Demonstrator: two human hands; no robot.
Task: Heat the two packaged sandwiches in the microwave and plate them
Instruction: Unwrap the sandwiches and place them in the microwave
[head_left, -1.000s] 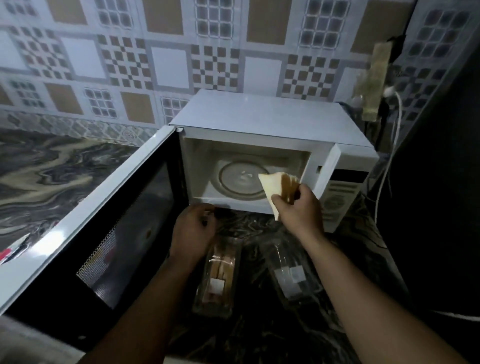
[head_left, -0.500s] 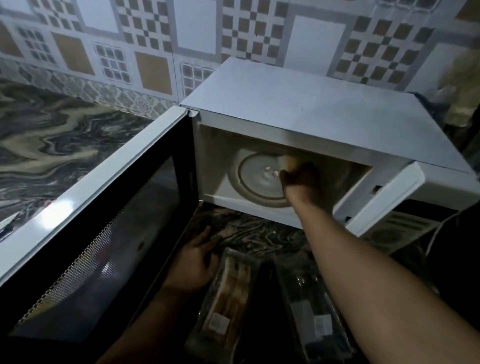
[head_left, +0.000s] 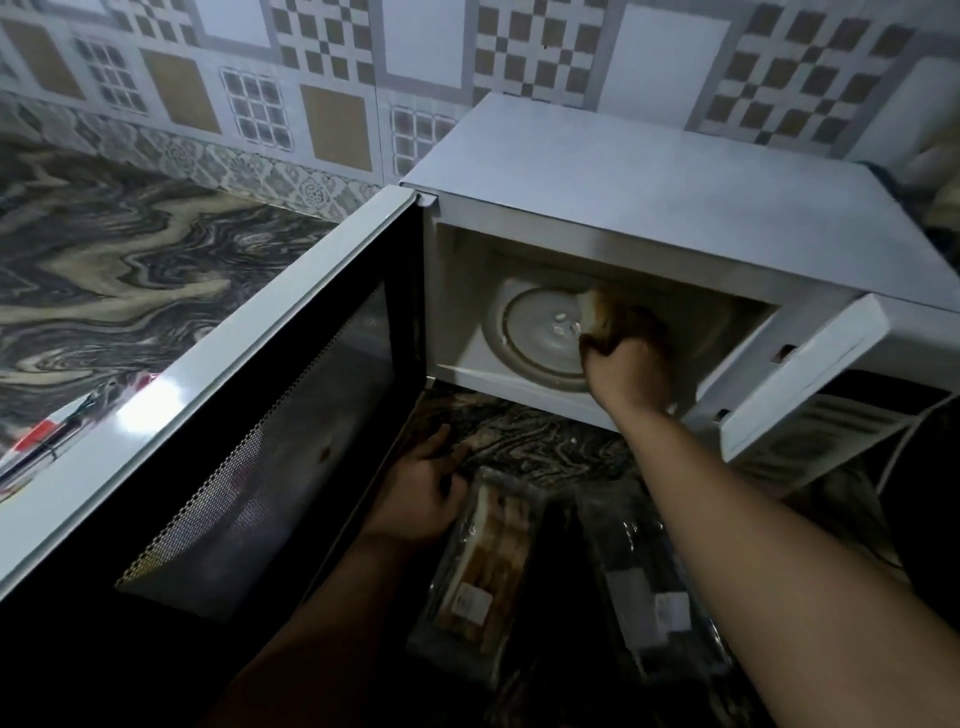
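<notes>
The white microwave (head_left: 649, 197) stands open, its door (head_left: 218, 447) swung out to the left. My right hand (head_left: 626, 364) reaches inside and grips a sandwich (head_left: 597, 314) over the right side of the glass turntable (head_left: 540, 332). My left hand (head_left: 423, 493) rests flat on the counter below the door, fingers apart, touching the left edge of a clear package with a sandwich in it (head_left: 480, 561). A second clear package (head_left: 654, 587), seemingly empty, lies to its right under my right forearm.
The marbled dark counter (head_left: 130, 270) stretches left of the door, with a red and white object (head_left: 47, 436) at its near left. A white cable (head_left: 904, 441) hangs by the microwave's right side. Patterned wall tiles (head_left: 332, 78) run behind.
My right hand carried the sandwich from in front of the microwave into the cavity over the turntable. My left hand dropped from the microwave's lower edge to the counter beside the package.
</notes>
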